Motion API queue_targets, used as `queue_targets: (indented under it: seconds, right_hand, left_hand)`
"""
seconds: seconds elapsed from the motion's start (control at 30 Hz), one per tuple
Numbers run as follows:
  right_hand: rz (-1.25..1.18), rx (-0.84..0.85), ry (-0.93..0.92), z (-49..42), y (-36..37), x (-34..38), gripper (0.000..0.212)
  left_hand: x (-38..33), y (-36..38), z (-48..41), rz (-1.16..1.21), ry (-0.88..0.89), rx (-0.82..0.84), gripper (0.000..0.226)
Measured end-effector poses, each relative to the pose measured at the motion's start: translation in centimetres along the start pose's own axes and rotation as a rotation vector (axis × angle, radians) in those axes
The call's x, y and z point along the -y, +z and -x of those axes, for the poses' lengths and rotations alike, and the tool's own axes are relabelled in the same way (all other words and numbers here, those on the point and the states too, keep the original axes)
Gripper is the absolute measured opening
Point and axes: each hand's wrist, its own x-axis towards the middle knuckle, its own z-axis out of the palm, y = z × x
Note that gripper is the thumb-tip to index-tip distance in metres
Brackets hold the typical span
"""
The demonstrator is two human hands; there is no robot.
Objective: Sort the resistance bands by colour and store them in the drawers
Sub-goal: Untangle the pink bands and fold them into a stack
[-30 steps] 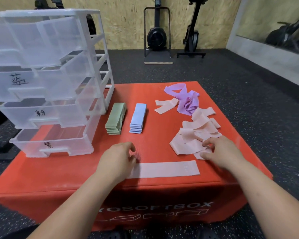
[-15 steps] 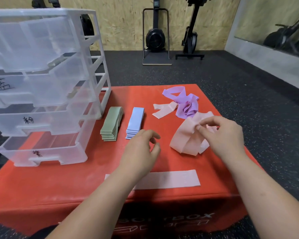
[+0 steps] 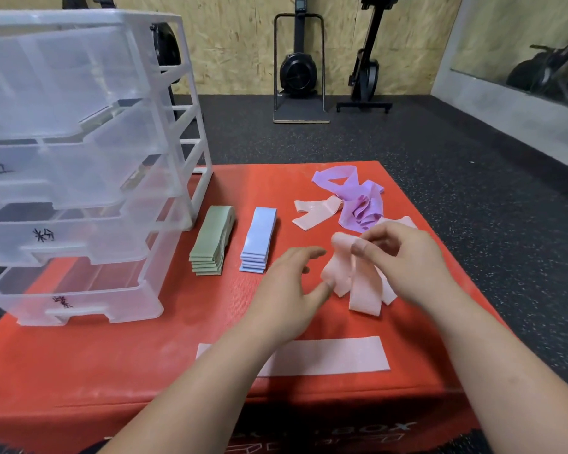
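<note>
My right hand [image 3: 404, 257] pinches a bunch of pink bands [image 3: 361, 283] and holds it lifted above the red box [image 3: 118, 365]. My left hand [image 3: 289, 290] hovers just left of it with relaxed fingers, its thumb at the bunch's lower edge. A single flat pink band [image 3: 325, 357] lies near the front edge. A neat green stack [image 3: 212, 240] and a blue stack [image 3: 259, 239] lie side by side. Loose purple bands [image 3: 354, 198] and another pink band [image 3: 312, 213] lie further back. The clear drawer unit [image 3: 79, 178] stands at the left with its drawers pulled out.
The red soft box drops off to black gym flooring on the right and behind. Rowing machines [image 3: 298, 65] stand against the wooden back wall. A mirror [image 3: 522, 44] hangs on the right wall.
My right hand has lifted the pink bunch off the box and toward the middle. My left hand left the flat pink band and moved up to the bunch.
</note>
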Motion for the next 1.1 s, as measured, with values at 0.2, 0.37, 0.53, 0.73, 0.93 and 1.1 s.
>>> queue_targets:
  seconds: [0.2, 0.37, 0.53, 0.73, 0.93, 1.1]
  right_hand:
    - [-0.371, 0.162, 0.073, 0.2, 1.1, 1.5, 0.014]
    - [-0.427, 0.226, 0.111, 0.3, 1.5, 1.9, 0.016]
    - [-0.385, 0.148, 0.103, -0.2, 0.9, 0.8, 0.011]
    - [-0.258, 0.297, 0.078, -0.1, 0.2, -0.1, 0.033]
    - [-0.182, 0.240, 0.041, 0.1, 0.2, -0.4, 0.040]
    - [-0.038, 0.216, -0.016, 0.1, 0.5, -0.5, 0.040]
  left_hand:
    - [-1.0, 0.8, -0.6, 0.205, -0.069, -0.029, 0.056]
    - [-0.7, 0.5, -1.4, 0.314, -0.096, -0.076, 0.017]
    - [-0.2, -0.3, -1.5, 0.346, -0.118, -0.012, 0.016]
    - [0.2, -0.9, -1.4, 0.419, -0.223, -0.010, 0.020]
    - [0.3, -1.2, -1.3, 0.463, -0.266, -0.059, 0.016]
    - [0.6, -1.1, -1.3, 0.421, -0.259, -0.081, 0.013]
